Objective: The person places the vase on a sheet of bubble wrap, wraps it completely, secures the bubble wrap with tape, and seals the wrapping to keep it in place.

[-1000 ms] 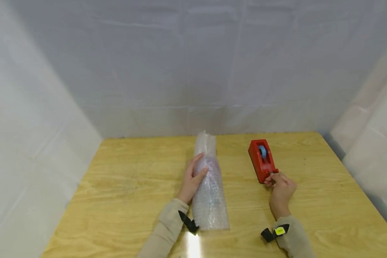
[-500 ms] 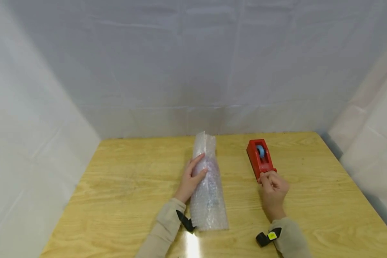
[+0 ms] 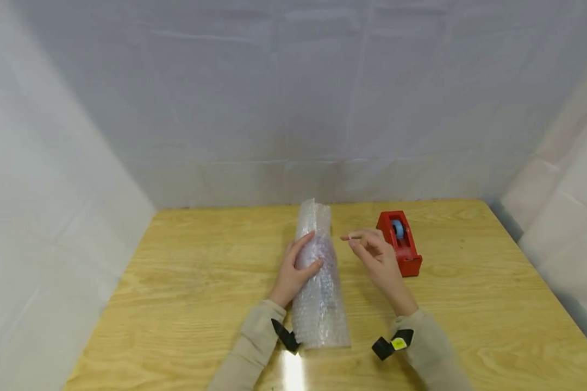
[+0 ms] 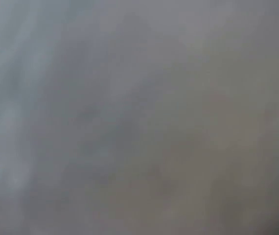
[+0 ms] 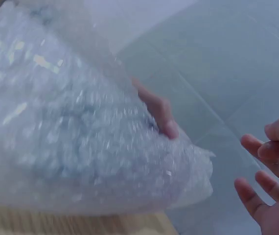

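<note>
A long bundle of clear bubble wrap [image 3: 320, 304] lies on the wooden table, with something purplish showing through its upper part. My left hand [image 3: 292, 274] grips it from the left side, thumb over the top; in the right wrist view one of its fingers [image 5: 161, 115] curls over the wrap. To the right of the bundle, my right hand [image 3: 376, 258] pinches a small pale bit of tape [image 3: 350, 238] between thumb and index finger, the other fingers spread. The left wrist view is only a grey blur.
A red tape dispenser [image 3: 408, 263] with a blue-cored roll [image 3: 398, 228] stands behind my right hand, partly covered by it. White sheeting [image 3: 283, 108] hangs around the back and sides of the wooden table [image 3: 191, 304].
My right hand has left the front of the tape dispenser and moved left and up, close to the bundle. The left hand keeps its grip on the bubble wrap.
</note>
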`<state>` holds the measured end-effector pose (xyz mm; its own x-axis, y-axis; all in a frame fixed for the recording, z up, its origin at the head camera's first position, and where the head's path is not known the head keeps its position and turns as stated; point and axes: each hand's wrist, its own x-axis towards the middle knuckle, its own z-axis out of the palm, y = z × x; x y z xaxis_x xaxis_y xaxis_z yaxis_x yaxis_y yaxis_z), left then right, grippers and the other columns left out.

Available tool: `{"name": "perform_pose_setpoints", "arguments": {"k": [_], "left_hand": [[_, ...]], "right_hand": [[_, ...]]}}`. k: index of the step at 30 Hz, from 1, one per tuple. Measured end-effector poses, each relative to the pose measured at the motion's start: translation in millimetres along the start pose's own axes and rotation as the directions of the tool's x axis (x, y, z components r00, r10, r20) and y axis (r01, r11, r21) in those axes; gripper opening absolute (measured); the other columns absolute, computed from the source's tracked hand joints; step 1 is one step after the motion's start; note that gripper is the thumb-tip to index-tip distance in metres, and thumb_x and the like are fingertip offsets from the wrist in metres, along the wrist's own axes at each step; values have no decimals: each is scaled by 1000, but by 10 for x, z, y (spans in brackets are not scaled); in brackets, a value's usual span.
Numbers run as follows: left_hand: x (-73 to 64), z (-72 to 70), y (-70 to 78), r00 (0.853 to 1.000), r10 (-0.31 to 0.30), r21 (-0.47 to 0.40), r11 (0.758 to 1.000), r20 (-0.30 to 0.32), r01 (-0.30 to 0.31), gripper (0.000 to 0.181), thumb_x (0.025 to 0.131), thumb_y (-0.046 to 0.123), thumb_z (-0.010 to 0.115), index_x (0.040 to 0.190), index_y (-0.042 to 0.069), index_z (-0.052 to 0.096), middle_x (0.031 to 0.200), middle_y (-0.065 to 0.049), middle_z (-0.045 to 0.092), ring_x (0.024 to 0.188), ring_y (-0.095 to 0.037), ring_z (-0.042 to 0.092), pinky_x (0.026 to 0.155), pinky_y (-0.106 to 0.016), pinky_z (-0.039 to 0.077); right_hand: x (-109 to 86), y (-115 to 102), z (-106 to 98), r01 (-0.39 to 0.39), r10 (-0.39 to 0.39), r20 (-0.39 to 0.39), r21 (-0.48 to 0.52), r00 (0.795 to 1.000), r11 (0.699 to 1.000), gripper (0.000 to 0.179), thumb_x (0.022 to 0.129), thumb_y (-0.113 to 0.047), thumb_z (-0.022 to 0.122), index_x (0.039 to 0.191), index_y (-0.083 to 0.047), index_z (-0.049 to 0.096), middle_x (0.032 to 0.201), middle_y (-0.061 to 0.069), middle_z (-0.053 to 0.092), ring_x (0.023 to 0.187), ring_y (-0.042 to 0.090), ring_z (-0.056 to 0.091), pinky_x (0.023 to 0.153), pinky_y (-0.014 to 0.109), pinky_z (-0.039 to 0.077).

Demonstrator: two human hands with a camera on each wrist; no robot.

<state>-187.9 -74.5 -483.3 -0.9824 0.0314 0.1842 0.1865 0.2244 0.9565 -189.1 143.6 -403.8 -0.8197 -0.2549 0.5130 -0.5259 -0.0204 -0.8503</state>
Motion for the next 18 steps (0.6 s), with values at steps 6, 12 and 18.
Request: {"name": "perform_pose_setpoints", "arguments": {"k": [6,12,18], "left_hand": [[6,11,3,1000,18,0,1000,-11,-18,66,87,23,76,146,31,48,147,-14,38,130,-35,42,104,-58,36],[0,16,-1,1000,13,20,1000,-15,-12,65,88,23,76,146,32,49,147,-12,39,132,-33,40,106,-57,34],[17,13,-8,1000,-5,-1,1000,-1,5,67,89,17,75,148,25,47,150,-14,35,134,-36,36,108,-60,30]], "right_hand": [[141,-78,151,-33,37,125,-39,991,999,24,93,10,57,71,-1,53,141,31,47,130,44,38,106,54,32],[209,-148,261,-91,98,143,-52,985,994,22,90,8,63,71,2,55,110,21,46,94,29,50,77,37,47],[267,-136,305,-140,135,128,30,982,990,16,89,8,64,73,8,61,88,14,56,83,15,54,74,24,49]]}}
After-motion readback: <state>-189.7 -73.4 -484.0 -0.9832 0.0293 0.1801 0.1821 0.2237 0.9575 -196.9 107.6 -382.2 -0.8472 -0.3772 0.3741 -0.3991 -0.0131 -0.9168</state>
